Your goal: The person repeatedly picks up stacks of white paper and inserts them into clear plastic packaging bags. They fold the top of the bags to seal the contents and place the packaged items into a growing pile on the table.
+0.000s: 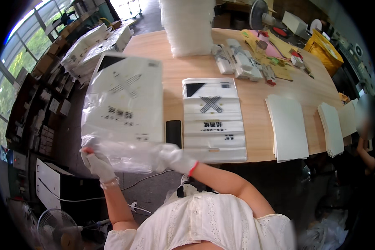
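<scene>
Both my hands wear white gloves. My left hand (96, 163) grips the lower left corner of a clear plastic bag (123, 104) that holds a white printed sheet pack with a black corner and a cross mark. My right hand (173, 157) pinches the same bag's open lower edge on the right. The bag is held up above the table's left end. A second, similar filled bag (212, 121) lies flat on the wooden table (258, 89), just right of a black phone (173, 132).
Two stacks of white paper (288, 127) (332, 128) lie at the table's right. A tall pile of clear bags (188, 26) stands at the back, with staplers and yellow papers (275, 54) beside it. Another person sits at the right edge (364, 141). A fan (56, 227) stands on the floor.
</scene>
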`<state>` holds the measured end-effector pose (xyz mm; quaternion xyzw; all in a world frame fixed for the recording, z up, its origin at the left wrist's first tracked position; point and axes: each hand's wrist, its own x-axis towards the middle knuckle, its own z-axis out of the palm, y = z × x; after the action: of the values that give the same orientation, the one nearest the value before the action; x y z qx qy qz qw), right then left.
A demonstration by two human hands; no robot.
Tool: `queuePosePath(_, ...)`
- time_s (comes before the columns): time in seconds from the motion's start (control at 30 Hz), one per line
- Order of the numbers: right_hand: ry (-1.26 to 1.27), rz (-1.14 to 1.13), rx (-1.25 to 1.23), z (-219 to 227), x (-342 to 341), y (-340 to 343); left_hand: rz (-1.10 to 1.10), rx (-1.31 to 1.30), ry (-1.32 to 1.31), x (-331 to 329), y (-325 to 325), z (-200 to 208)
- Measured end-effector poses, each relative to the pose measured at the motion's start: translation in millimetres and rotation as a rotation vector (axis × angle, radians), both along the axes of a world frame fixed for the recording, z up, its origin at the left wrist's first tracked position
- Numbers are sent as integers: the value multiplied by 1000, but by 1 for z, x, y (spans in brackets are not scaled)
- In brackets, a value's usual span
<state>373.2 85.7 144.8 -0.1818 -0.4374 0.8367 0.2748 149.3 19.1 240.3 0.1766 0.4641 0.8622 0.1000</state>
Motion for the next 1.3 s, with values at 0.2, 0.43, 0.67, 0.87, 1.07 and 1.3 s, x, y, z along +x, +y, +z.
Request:
queuePosePath(0.2, -385, 72, 7, 4, -47, -29, -81, -400, 68, -145, -61, -142)
queuePosePath(0.43, -457, -41, -93, -78, 125, -33, -440, -1333, 1097, 25, -86, -268)
queuePosePath(0.67, -651, -530, -321, -97, 260, -80, -871, -655, 1213, 235, 61, -147)
queuePosePath(0.87, -686, -584, -275, -84, 260, -89, -1076, -748, 1342, 233, 116, -194)
queuePosePath(1.07, -456, -736, -84, -69, 177, -13, -1183, -905, 1525, 237, 137, -163)
queuePosePath(1.3, -1520, -845, 898, -87, 205, 13, -1369, -451, -185, 182, 198, -186)
